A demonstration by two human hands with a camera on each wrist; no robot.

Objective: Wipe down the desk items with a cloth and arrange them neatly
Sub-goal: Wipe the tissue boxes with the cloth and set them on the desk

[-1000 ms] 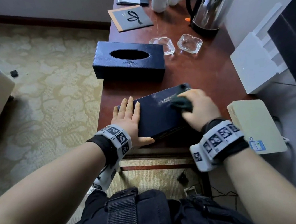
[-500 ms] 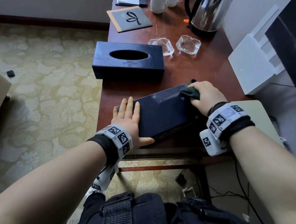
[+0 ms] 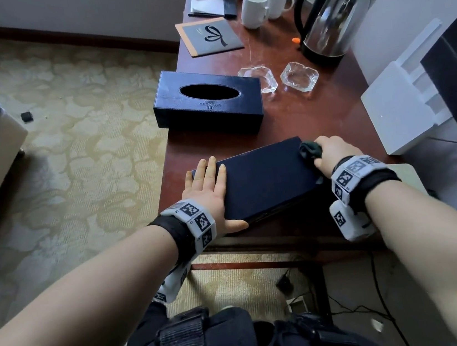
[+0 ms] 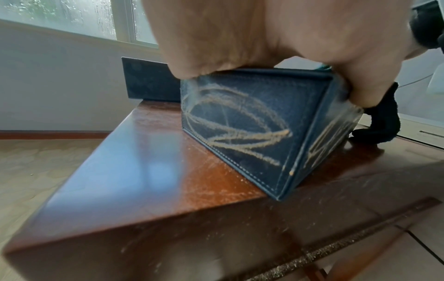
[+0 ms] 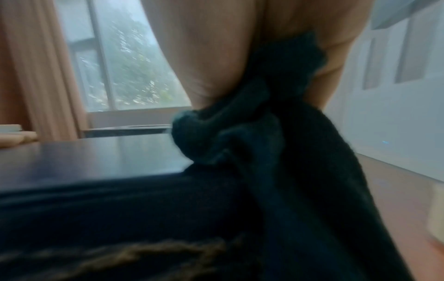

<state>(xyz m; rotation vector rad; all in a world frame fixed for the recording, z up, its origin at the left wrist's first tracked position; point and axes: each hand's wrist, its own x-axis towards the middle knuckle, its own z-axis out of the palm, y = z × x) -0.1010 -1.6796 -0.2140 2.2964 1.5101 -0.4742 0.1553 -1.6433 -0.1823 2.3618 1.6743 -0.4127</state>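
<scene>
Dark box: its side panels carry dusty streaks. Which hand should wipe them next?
Right. The right hand already grips the cloth at the dark box's far right corner. The left hand lies flat on the lid, steadying it, holding nothing to wipe with.

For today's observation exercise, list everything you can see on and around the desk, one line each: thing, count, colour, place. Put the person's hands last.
Desk: one, reddish-brown wood, centre.
Box: one, dark blue, near edge, dusty scribbles on its sides.
Cloth: one, dark green, on the box's far right corner.
Tissue box: one, dark blue, behind the box.
Glass ashtrays: two, clear, beside the tissue box.
Kettle: one, steel and black, far right.
Mugs: at least three, white, far end.
Card with bow: one, grey, orange-edged, far left.
White device: one, right of desk.
Left hand: flat on the box.
Right hand: grips the cloth.
</scene>
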